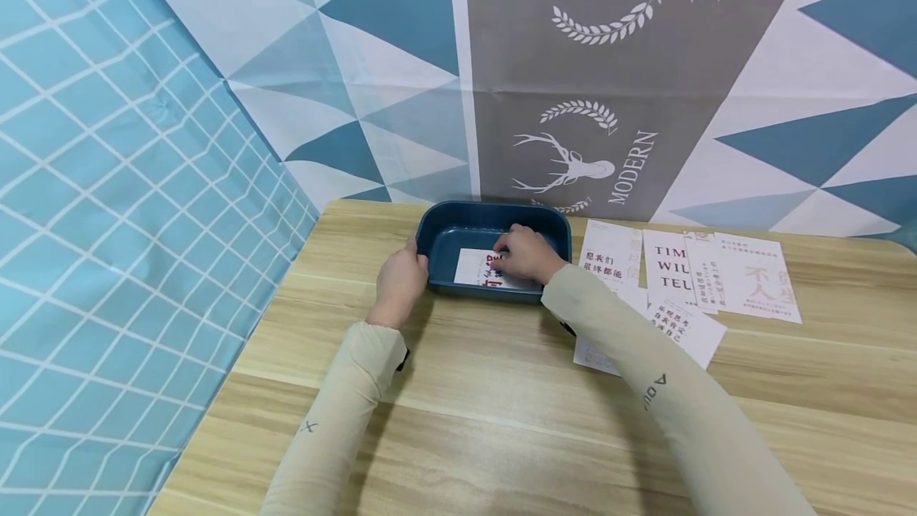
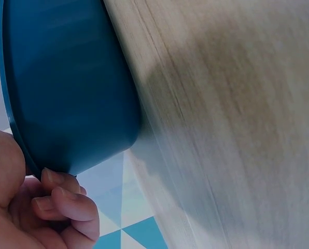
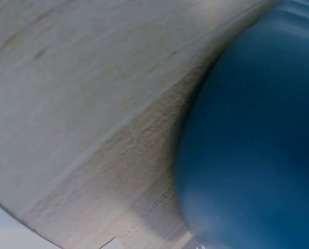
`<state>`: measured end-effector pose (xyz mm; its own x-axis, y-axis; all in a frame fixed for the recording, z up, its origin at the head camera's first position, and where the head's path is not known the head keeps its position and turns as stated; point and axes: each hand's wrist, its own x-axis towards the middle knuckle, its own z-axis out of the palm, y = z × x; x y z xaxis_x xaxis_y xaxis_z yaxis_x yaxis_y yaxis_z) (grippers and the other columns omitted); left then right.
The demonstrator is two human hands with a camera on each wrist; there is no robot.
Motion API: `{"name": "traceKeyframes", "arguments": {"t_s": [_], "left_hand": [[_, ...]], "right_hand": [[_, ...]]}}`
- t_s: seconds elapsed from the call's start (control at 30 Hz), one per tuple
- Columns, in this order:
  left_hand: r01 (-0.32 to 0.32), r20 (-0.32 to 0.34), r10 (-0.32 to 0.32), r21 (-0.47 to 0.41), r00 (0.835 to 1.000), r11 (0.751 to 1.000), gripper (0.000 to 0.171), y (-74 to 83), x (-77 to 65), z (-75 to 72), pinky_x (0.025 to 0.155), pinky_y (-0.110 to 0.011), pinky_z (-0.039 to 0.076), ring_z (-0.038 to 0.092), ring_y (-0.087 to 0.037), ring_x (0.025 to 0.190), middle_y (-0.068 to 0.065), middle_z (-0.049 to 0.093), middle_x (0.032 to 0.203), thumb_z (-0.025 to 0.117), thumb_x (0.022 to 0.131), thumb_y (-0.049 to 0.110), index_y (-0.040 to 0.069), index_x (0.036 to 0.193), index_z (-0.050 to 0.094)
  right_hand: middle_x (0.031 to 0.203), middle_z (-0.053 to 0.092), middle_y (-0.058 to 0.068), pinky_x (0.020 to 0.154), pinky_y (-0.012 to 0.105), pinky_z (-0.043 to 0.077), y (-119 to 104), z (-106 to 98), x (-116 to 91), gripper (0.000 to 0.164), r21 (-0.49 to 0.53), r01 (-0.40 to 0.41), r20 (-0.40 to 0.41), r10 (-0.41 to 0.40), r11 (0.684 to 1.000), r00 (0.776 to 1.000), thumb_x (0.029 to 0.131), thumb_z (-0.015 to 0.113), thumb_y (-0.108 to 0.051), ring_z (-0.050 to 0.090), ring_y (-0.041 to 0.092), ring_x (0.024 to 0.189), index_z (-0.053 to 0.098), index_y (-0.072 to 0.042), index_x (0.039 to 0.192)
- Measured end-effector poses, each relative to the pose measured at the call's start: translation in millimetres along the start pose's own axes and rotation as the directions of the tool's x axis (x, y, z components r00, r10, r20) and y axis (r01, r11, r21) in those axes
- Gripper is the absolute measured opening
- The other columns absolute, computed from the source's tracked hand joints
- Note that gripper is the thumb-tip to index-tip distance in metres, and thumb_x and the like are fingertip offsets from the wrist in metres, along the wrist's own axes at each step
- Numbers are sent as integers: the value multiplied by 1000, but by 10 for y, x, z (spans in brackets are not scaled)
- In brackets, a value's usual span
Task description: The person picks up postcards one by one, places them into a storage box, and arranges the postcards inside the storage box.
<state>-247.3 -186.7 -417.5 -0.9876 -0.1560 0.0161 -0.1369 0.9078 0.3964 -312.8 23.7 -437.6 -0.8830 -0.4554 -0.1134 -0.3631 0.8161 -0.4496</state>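
Note:
A dark blue plastic bin (image 1: 494,215) stands on the table near the wall. My left hand (image 1: 401,281) grips its left end; in the left wrist view the thumb and curled fingers (image 2: 71,202) pinch the rim. Inside the bin is a white card (image 1: 470,267) with large red and small dark characters. My right hand (image 1: 528,255) reaches over the bin's right front corner, its bent fingers and thumb on the right part of this card. The right wrist view has only the bin's outer wall (image 3: 253,145) and the table, with the hand out of sight.
Several printed white cards lie overlapping to the right of the bin, among them one with dark red capitals (image 1: 668,267), one with gold characters (image 1: 762,281) and one nearer the front (image 1: 698,333). The right forearm partly covers them. A patterned cloth wall (image 1: 401,102) rises behind the table (image 1: 466,404).

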Motion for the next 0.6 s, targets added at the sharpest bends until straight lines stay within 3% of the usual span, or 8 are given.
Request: {"name": "traceKeyframes", "arguments": {"t_s": [0.13,0.37,0.6], "left_hand": [[2,11,-2,-4,1000,1000,49,7,-4,-11,70,-41,49,56,-27,73,-23,65,108,40,96,18,-3,141,37],[22,29,-21,-24,999,999,50,11,-10,-1,79,-42,49,58,-29,87,-21,57,128,38,97,19,-1,142,36],[13,16,-12,-26,1000,1000,50,-1,-26,-23,78,-42,49,58,-29,84,-22,58,126,38,96,18,-2,142,36]], "right_hand": [[107,57,10,92,42,40,-6,-23,-32,34,-10,10,-12,-10,1000,1000,85,66,-32,48,24,97,69,-9,110],[102,59,9,80,37,44,-27,-173,-204,31,-19,55,-65,-56,998,996,86,65,-30,51,22,90,70,-8,107],[100,60,11,77,37,47,10,-398,-454,31,-49,130,-151,-136,990,979,86,65,-29,55,23,86,69,-5,106]]}}
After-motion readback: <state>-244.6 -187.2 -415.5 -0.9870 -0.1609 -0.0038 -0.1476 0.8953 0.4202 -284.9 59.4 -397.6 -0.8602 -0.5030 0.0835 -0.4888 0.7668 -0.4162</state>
